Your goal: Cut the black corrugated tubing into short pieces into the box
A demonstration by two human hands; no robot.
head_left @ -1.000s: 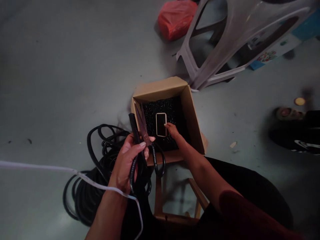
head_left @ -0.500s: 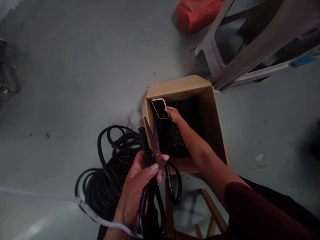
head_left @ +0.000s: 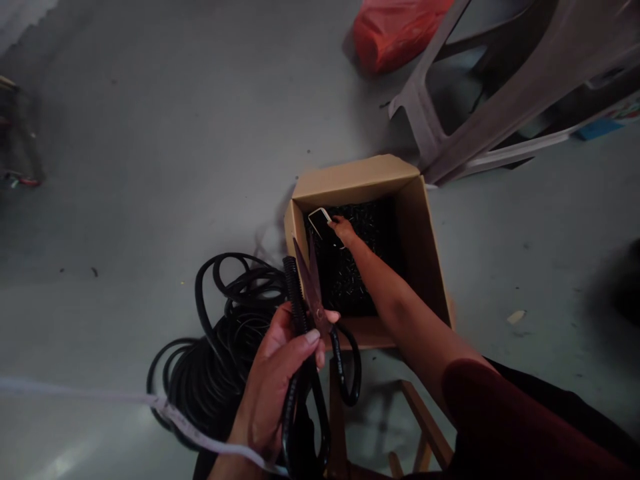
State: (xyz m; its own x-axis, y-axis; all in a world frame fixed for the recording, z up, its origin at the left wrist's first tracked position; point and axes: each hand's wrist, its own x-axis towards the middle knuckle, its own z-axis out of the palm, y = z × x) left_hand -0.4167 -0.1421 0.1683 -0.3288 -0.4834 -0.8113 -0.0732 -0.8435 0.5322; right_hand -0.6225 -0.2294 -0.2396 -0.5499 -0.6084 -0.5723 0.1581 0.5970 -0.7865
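My left hand point(head_left: 277, 373) is closed around a pair of scissors point(head_left: 317, 303) with black-wrapped handles and dark blades slightly apart. The same hand also grips a black corrugated tube point(head_left: 294, 280), which stands beside the blades. Inside the cardboard box point(head_left: 434, 260), my right hand point(head_left: 344, 231) grips the edge of a smartphone point(head_left: 320, 223) with a light rim and dark screen. The phone is tilted over a mass of small black cut pieces point(head_left: 353, 283) in the box. Its lower part blends into the dark pieces.
A large coil of black tubing point(head_left: 210, 380) lies on the floor left of the box. A white cord point(head_left: 195, 437) crosses my left wrist. Beyond the box are a grey plastic stool point(head_left: 440, 143) and a red bag point(head_left: 395, 37). Wooden legs point(head_left: 425, 423) stand below it.
My right hand has lowered the smartphone slightly into the box and tilted it, so less of its screen shows. My left hand still holds the scissors and tube, nearly unmoved.
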